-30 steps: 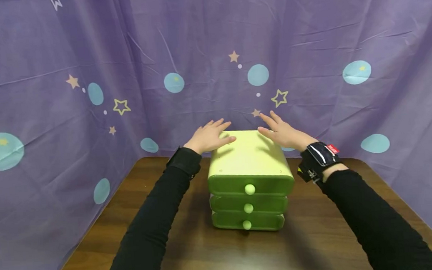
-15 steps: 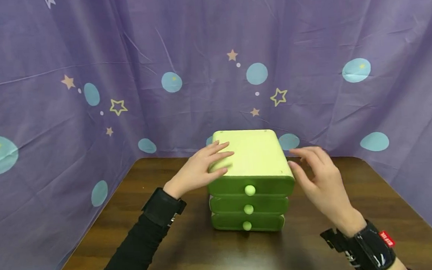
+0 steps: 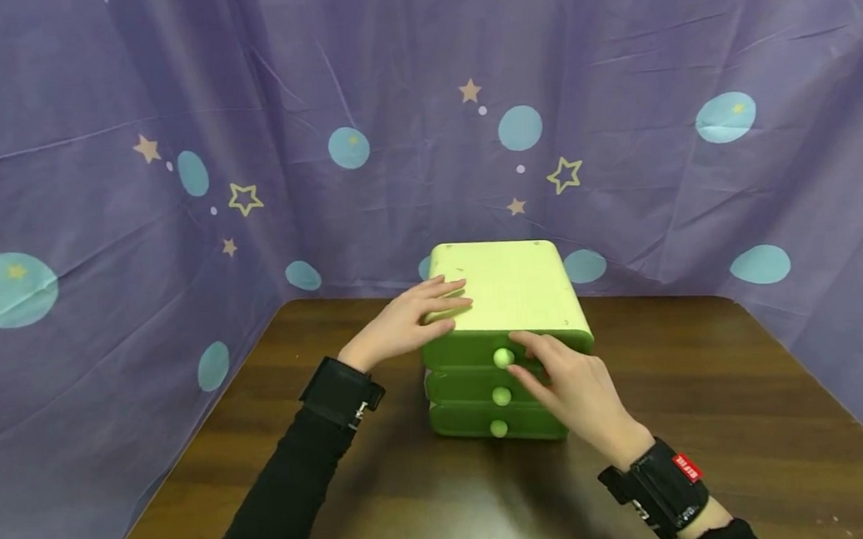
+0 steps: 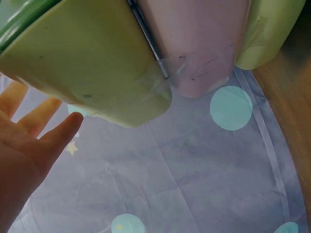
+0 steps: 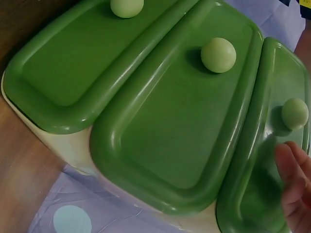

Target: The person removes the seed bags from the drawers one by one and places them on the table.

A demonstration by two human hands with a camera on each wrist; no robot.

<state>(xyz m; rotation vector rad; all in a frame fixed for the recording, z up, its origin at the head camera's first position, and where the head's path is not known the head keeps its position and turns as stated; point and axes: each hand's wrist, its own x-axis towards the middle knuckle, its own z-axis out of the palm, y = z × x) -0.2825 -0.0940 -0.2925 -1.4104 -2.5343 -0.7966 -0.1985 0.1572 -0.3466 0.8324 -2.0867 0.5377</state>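
Note:
A small three-drawer chest [image 3: 511,285] stands on the table, with a pale yellow-green top and green drawer fronts. Each front has a round light-green knob; the top knob [image 3: 503,358] is at the right hand. My left hand [image 3: 405,317] lies with spread fingers at the left edge of the top; in the left wrist view its fingertips [image 4: 73,121] are by that edge. The right hand [image 3: 578,389] has thumb and index finger beside the top knob. In the right wrist view a gap shows between those fingers and the knob [image 5: 295,113]. All drawers look closed.
The brown wooden table [image 3: 712,408] extends around the chest. Behind and to the left hangs a purple curtain [image 3: 403,71] with stars and blue spots. From the left, the chest's middle section [image 4: 194,39] looks pink. Black bands [image 3: 660,487] circle both wrists.
Both hands were over the back of the chest's top. My left hand came back to its left edge; the right hand swung out right, then moved in to the top knob.

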